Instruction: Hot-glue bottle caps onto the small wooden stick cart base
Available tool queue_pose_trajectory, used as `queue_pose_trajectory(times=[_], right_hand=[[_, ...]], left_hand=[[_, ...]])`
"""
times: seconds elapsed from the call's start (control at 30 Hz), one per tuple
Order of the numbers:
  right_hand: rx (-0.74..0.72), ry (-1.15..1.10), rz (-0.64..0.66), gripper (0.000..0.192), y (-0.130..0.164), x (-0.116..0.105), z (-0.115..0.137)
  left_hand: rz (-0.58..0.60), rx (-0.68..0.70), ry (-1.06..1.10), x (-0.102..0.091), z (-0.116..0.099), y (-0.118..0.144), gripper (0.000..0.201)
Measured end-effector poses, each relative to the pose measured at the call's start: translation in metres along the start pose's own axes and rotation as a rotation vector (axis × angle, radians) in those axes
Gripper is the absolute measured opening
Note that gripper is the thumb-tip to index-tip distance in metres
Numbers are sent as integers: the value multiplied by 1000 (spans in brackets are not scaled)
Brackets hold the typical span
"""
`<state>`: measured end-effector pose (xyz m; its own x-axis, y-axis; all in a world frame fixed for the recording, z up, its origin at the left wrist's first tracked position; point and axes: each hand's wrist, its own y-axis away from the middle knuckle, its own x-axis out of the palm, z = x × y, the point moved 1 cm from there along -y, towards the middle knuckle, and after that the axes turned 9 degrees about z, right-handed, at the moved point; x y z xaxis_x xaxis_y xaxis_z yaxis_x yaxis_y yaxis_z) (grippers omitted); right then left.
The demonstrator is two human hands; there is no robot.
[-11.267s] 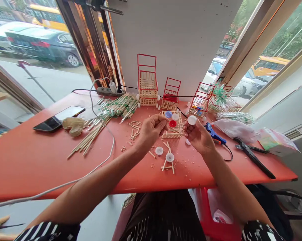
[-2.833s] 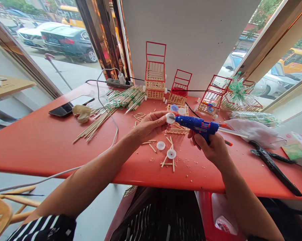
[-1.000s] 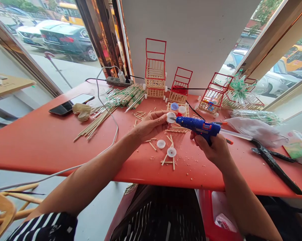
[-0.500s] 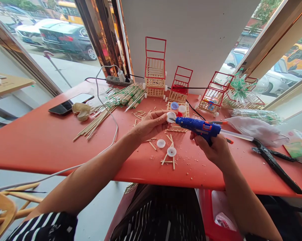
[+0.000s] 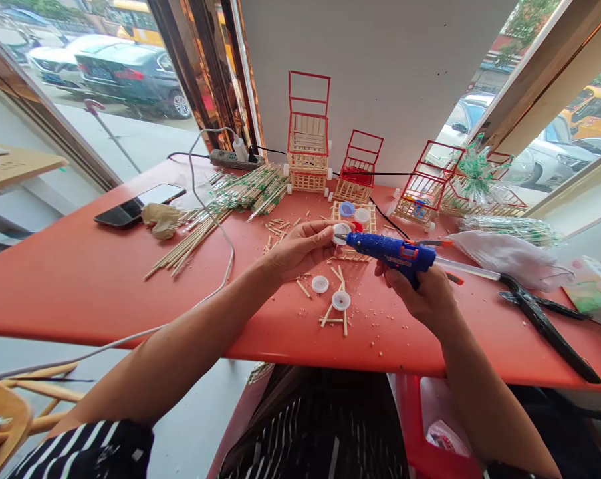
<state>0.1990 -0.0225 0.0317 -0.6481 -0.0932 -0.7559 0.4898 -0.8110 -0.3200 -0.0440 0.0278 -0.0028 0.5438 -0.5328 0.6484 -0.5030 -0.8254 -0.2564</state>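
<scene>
Above the red table (image 5: 81,279), both forearms reach forward from the near edge and meet over its middle.

Landmark: the glue gun (image 5: 387,251), blue, held level above the table, nozzle pointing left.

Right hand (image 5: 423,296): under and behind the glue gun, fingers clamped round its grip, wrist bent up, forearm running back to the near right.

Left hand (image 5: 300,249): just left of the glue gun's nozzle, palm turned inward, thumb and fingertips pinched together on a white cap (image 5: 340,233); forearm stretched long from the near left.

White cap: touching or all but touching the glue gun's nozzle tip, held clear of the table; which of the two I cannot tell.

Loose caps (image 5: 330,293): two white ones lying on the table below and left of the glue gun, one on crossed wooden sticks.

Stick tray (image 5: 353,216): flat wooden frame just beyond the glue gun, with a blue, a white and a red cap on it.

Toy carts (image 5: 308,143): red-framed stick carts standing in a row well beyond the glue gun, by the wall.

Stick bundle (image 5: 215,216): far left of the glue gun, spread across the table.

Phone (image 5: 138,204): further left still, face up.

Black cutters (image 5: 550,322): well right of the glue gun, lying flat.
</scene>
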Motion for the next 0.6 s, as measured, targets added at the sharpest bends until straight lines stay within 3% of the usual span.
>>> queue_pose_trajectory(times=[0.1, 0.3, 0.6], right_hand=[[4, 26, -21, 28, 0, -2, -2], [70, 5, -78, 32, 1, -1, -5], [66, 8, -56, 34, 3, 3, -3]], left_hand=[[24, 14, -9, 0, -1, 0, 38], [10, 5, -19, -1, 0, 0, 27], [-18, 14, -39, -4, 2, -2, 41]])
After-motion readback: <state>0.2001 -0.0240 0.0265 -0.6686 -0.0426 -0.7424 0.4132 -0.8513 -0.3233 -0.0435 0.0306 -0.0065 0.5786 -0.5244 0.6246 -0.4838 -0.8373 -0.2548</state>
